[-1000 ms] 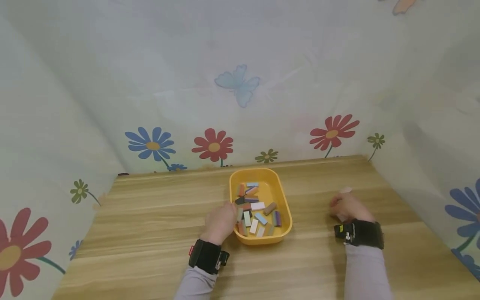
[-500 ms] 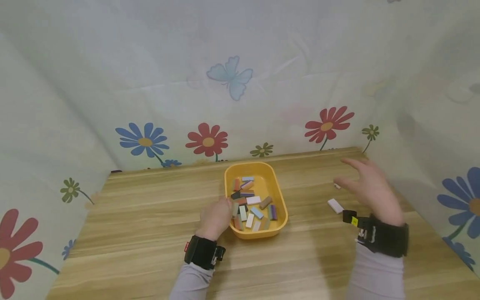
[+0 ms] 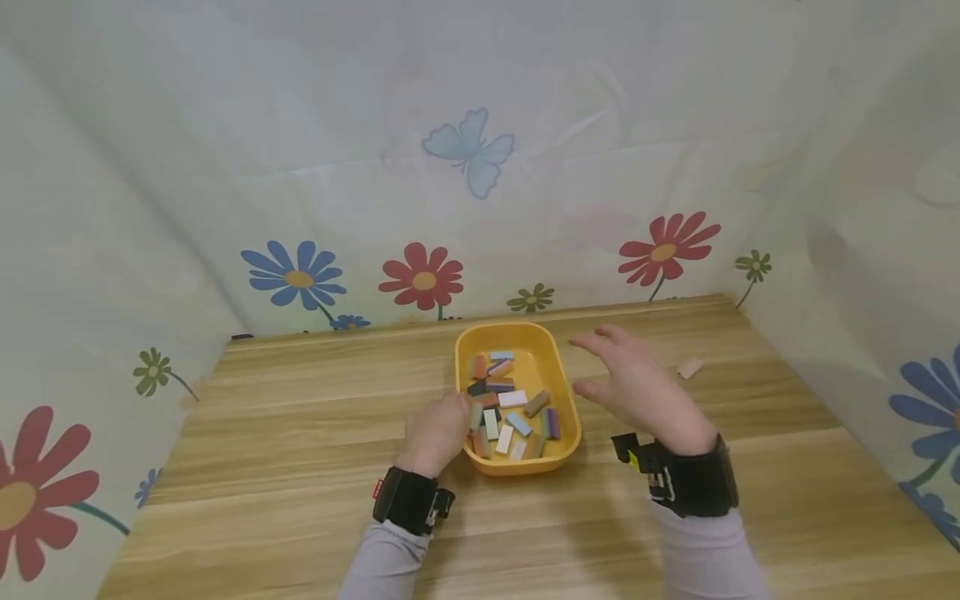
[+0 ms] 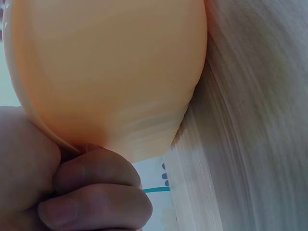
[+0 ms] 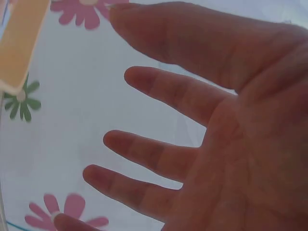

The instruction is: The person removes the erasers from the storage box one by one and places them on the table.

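Note:
A yellow plastic bin [image 3: 552, 367] stands on the table with several small coloured rectangular blocks [image 3: 514, 399] inside, among them white, blue, brown and purple ones. My left hand [image 3: 435, 433] pinches the bin's left rim; in the left wrist view its fingers [image 4: 96, 207] are curled beside the bin's outer wall [image 4: 115, 72]. Just right of the bin, my right hand [image 3: 637, 387] hovers above the table, fingers spread and holding nothing. The right wrist view shows its bare palm and separated fingers [image 5: 154, 149]. Behind that hand lies a pale block [image 3: 689, 368] on the table.
The wood-grain table [image 3: 300, 433] runs back to a pale cloth wall [image 3: 337, 192] printed with flowers and a butterfly. More of this cloth stands along the left and right sides. A small dark item [image 3: 242, 337] lies at the table's back left corner.
My right hand let go of a pale block on the right of the table, rose with spread fingers, then swung left towards the bin. The left hand stays on the rim.

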A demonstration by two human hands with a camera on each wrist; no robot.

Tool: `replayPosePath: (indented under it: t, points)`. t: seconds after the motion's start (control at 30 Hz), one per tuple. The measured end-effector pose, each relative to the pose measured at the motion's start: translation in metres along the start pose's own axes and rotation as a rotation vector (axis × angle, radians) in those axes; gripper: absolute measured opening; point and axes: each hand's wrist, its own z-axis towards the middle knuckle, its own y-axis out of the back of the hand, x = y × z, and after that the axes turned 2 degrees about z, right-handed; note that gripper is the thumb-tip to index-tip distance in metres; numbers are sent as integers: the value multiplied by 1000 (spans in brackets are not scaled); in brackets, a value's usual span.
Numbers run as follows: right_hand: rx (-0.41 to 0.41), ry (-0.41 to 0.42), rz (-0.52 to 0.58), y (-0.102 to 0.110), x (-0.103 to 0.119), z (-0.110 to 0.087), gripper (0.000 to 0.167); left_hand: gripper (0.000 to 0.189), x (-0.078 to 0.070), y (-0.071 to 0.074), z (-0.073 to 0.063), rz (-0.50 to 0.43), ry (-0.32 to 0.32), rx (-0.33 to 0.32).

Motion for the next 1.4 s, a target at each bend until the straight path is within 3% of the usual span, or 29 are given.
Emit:
replayPosePath:
  t: [0.23, 0.37, 0.47, 0.6, 0.7, 1.03, 1.4]
  points:
    - [86, 85, 19, -30, 23, 14, 48, 33, 1, 2, 0, 8, 8, -7]
    - [122, 142, 55, -47, 28, 22, 32, 29, 0, 4, -2, 50, -40, -7]
    - [169, 132, 70, -60, 27, 27, 26, 30, -1, 3, -4, 34, -38, -2]
    - [222, 103, 67, -78, 24, 35, 26, 35, -1, 0, -4, -16, 16, -8]
    - [243, 105, 68, -88, 22, 40, 27, 34, 0, -1, -3, -10, 11, -12]
    - [160, 79, 51, -96, 12, 48, 31, 34, 0, 1, 1, -4, 22, -13]
    - [155, 102, -49, -113, 8, 52, 26, 37, 0, 1, 1, -8, 27, 9]
